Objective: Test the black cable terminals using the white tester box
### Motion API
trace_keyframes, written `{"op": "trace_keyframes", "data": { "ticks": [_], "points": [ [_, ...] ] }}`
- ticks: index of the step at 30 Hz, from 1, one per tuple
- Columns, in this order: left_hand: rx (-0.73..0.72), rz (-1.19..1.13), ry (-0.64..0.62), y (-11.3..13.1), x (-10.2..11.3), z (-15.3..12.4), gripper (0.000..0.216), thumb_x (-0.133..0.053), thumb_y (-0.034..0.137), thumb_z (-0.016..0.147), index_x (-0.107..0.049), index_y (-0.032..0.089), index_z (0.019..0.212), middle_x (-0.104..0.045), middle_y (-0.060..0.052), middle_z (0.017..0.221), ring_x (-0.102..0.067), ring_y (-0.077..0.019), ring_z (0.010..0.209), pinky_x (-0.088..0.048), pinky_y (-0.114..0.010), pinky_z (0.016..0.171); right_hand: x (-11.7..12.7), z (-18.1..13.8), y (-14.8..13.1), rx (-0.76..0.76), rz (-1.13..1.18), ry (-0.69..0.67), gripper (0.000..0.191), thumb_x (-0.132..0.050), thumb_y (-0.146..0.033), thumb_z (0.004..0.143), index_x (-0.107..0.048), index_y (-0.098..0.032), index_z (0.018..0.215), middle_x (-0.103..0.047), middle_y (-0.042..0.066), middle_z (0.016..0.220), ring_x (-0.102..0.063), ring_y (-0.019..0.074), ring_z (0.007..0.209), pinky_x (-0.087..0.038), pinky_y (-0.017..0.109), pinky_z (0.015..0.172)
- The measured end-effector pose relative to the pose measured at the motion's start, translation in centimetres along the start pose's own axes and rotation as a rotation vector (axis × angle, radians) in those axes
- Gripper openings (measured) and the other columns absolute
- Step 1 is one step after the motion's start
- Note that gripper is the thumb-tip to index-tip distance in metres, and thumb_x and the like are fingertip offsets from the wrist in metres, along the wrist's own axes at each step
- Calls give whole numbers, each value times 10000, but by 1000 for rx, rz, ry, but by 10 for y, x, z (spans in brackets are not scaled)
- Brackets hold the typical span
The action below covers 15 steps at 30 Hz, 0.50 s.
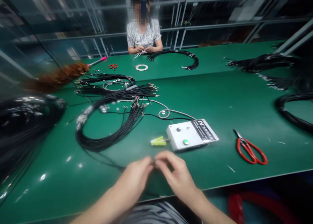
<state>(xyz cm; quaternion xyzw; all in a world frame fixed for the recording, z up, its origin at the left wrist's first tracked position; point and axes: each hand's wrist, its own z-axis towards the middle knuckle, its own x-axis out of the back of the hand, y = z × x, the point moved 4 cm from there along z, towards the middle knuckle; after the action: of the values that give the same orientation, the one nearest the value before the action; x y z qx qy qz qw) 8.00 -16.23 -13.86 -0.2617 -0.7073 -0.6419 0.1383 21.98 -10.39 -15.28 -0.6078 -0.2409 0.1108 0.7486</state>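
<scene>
My left hand [137, 172] is closed in a pinch close to the table's front edge. A thin black cable [112, 164] runs into it from the left. Facing it, my right hand [178, 173] pinches at the same spot, with its fingertips almost touching the left ones. What lies between the right fingertips is small, blurred and mostly hidden. Just beyond my hands stands a white box [182, 134] with a green button, a knob and a dark label. A yellow-green clip [158, 141] sticks out from its left side.
Coiled black cables [97, 142] lie left of the box, and a larger cable bundle [24, 119] fills the far left. Red-handled scissors [251, 150] rest at right. Across the green table [220, 100], a co-worker [144, 35] handles thin white strands near a white ring [141, 67].
</scene>
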Motion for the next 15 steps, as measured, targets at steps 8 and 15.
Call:
{"op": "trace_keyframes", "data": {
  "ticks": [8, 15],
  "points": [
    [28, -98, 58, -5, 11, 7, 259, -455, 286, 985, -610, 197, 797, -595, 13, 688, -529, -132, 634, -392, -225, 621, -7, -1, 20, -427, 673, 77, 263, -704, -435, 849, -684, -173, 869, -637, -8, 698, -527, 83, 591, -361, 212, 564],
    [88, -164, 103, -10, 6, 2, 272, -457, 303, 985, -622, 178, 808, -605, 8, 685, -548, -130, 648, -397, -224, 623, -26, -12, 24, -585, 927, 49, 270, -818, -379, 750, -656, -166, 780, -559, -40, 633, -453, 60, 563, -321, 195, 561]
  ]
}}
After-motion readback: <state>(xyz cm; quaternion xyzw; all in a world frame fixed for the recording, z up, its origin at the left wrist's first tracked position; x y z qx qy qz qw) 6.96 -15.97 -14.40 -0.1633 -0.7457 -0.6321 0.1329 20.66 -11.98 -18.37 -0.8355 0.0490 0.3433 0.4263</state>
